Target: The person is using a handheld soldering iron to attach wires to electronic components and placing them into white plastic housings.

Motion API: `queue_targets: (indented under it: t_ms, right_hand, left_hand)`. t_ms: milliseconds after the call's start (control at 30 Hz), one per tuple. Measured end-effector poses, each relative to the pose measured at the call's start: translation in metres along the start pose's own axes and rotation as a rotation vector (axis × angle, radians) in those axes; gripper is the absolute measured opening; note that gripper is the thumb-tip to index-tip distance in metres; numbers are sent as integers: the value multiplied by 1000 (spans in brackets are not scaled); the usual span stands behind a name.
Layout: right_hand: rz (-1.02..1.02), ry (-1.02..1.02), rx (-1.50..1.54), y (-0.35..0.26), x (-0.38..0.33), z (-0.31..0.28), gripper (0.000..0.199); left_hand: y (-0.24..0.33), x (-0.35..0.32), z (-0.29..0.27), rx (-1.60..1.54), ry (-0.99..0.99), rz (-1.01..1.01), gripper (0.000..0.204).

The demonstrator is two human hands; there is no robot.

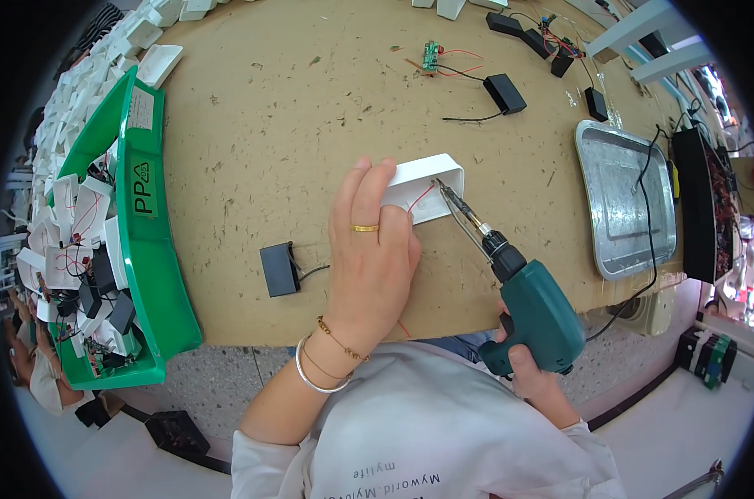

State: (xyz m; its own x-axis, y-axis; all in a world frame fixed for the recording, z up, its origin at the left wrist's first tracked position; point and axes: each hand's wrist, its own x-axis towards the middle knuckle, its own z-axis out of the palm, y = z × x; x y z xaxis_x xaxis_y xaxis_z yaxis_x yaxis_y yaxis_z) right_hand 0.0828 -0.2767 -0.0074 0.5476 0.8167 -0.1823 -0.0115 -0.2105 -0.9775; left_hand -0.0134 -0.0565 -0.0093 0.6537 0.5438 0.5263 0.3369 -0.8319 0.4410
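My left hand (373, 233) is closed on a small white plastic case (427, 168) at the middle of the table. Inside the case a red wire (421, 198) runs up toward the far inner wall. With my right hand (533, 378) I grip the handle of a dark green soldering gun (541, 312). Its metal tip (448, 193) reaches into the case and meets the wire's end, as far as I can see. To the left of my wrist lies a black box (279, 269), with a black wire leading under my left hand.
A green bin (156, 274) of white cases, wires and black boxes stands at left. At right are a metal tray (600, 204) and the gun's cord (643, 283). A green circuit board (431, 56) is wired near a black box (505, 93) farther back. White cases (140, 33) fill the far left.
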Motion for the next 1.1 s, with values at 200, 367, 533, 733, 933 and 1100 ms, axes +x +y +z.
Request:
queue_targets:
  t_ms: [200,367,533,733,933,1100]
  right_hand:
    - [-26,3,-26,1,-1,1,66]
    - [-11,-21,-69,4,-2,-2,66]
    - [-26,-28,-135,2,-2,-2,60]
    - [-4,-5,-152,-5,-1,2,55]
    - [-8,28,-31,-6,-1,5,57]
    - [10,29,-75,-6,-1,4,54]
  left_hand:
    - [-1,-1,1,16,7,5,25]
    - [0,-1,1,17,9,7,26]
    - [0,-1,1,11,6,6,26]
    - [1,-1,0,9,-1,1,26]
    - [0,-1,0,13,7,3,25]
    - [0,-1,0,13,-2,0,25]
